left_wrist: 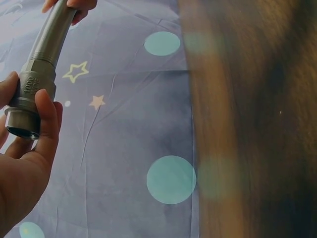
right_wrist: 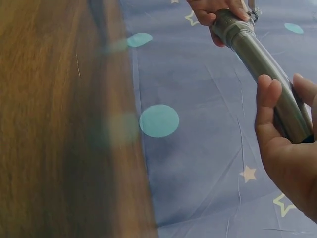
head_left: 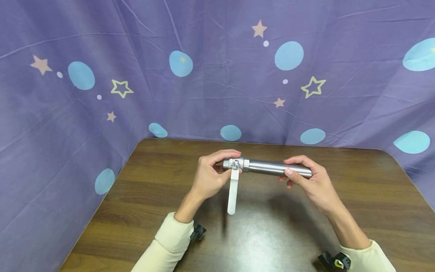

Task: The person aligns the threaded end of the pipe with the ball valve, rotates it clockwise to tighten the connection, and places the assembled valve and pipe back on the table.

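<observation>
One silvery metal ball valve (head_left: 241, 163) with a flat pale lever (head_left: 232, 194), grasped by the left hand's (head_left: 211, 175) fingers, meets a brushed-steel tube (head_left: 265, 167) gripped by the right hand's (head_left: 314, 183) fingers above the brown wooden desk (head_left: 115, 223). The step seems to be aligning the two, and twisting them would call for steady opposing grips; the valve body reads "1000", further letters unclear.

Head view: from above and behind the left fingers (head_left: 224, 154) and right fingers (head_left: 300, 160), facing forward and down over the tabletop (head_left: 136, 196) to the curtain (head_left: 217, 94) beyond; the most distant. Left wrist view: close to the left fingers, turned sideways, facing along the pipe (left_wrist: 52, 37) to the right fingers. Right wrist view: close to the right fingers, facing back along it. Both share pipe and valve (left_wrist: 32, 87).
</observation>
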`<state>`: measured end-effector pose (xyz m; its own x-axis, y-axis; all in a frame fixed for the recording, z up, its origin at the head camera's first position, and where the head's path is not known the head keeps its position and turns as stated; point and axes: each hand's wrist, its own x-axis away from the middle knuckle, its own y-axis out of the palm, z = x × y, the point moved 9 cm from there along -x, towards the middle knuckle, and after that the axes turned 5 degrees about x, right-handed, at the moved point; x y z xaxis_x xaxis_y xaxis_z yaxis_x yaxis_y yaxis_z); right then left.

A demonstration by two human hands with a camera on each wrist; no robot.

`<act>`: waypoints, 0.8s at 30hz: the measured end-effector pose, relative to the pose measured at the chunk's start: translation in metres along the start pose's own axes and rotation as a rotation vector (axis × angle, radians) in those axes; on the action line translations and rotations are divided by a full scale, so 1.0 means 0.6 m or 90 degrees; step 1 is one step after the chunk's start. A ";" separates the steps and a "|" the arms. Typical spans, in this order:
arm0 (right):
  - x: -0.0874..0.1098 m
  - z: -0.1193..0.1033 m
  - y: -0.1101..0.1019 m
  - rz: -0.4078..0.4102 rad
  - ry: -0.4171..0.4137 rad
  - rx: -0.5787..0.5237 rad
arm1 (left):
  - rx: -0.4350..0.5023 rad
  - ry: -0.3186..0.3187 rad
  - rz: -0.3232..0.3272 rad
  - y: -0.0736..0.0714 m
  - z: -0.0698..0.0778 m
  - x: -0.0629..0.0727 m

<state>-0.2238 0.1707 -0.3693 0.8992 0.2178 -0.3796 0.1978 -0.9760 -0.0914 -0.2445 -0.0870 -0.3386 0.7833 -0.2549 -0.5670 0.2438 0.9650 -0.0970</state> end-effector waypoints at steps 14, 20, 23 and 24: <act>0.009 -0.019 0.001 -0.027 -0.036 0.193 | -0.004 -0.017 0.014 -0.006 -0.004 0.000; 0.006 -0.022 0.000 -0.004 -0.055 0.184 | -0.008 -0.020 0.017 -0.008 -0.003 0.000; 0.005 -0.024 0.000 0.008 -0.065 0.178 | -0.007 -0.024 0.020 -0.010 -0.003 0.000; 0.005 -0.025 0.000 0.011 -0.069 0.172 | -0.007 -0.024 0.020 -0.010 -0.003 0.000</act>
<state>-0.2155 0.1714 -0.3566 0.8516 0.2146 -0.4783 0.0587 -0.9457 -0.3198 -0.2473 -0.0928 -0.3395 0.8118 -0.2260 -0.5384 0.2126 0.9732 -0.0880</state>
